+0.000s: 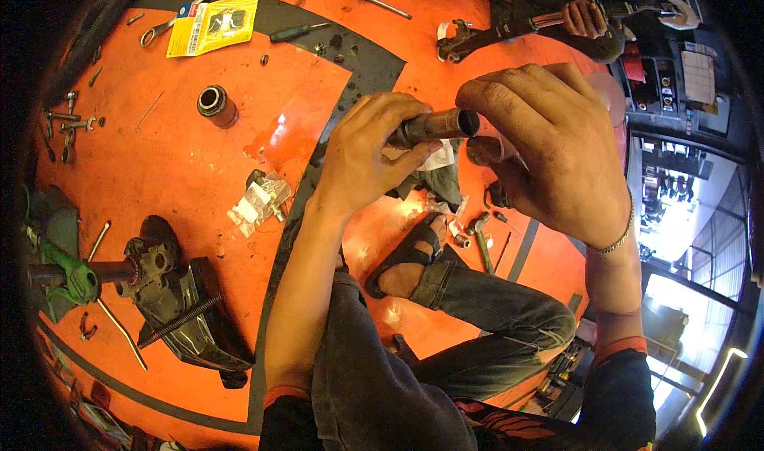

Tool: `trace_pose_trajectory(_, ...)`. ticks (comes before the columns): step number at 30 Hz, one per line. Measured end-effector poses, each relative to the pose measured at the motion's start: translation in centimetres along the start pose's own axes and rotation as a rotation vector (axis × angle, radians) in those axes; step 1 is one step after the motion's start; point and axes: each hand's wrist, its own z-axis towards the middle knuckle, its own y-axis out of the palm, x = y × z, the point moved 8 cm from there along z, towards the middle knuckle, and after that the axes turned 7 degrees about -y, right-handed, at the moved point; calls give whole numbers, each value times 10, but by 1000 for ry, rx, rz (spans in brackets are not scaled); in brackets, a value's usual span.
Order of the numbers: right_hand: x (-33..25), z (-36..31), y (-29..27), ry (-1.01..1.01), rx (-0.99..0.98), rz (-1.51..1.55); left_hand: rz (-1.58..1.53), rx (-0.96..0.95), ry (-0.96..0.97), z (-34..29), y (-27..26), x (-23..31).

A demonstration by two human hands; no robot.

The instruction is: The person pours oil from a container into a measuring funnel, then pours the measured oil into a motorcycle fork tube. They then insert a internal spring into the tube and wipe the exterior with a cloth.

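My left hand (370, 152) is closed around a dark metal tube (434, 126), held almost level above the floor. The tube's round end points to the right. At that end my right hand (545, 136) is curved, its thumb and index finger apart on either side of the rim. Whether its fingertips touch the metal is hard to tell. Below the tube, partly hidden by my hands, lies a dark cloth (438, 182).
Upright on the orange floor stands a dark cylindrical sleeve (216, 107). Around it are a yellow package (213, 26), a screwdriver (298, 32), a plastic bag of parts (261, 200) and a hammer (481, 240). A black part with a spring (187, 316) lies left. Another person's hand (583, 19) grips a metal part.
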Motion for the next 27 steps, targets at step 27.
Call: trace_pose_trajectory(27,-21,14,-13,-111,-131,-220,12,-32,23,-2,-1,0)
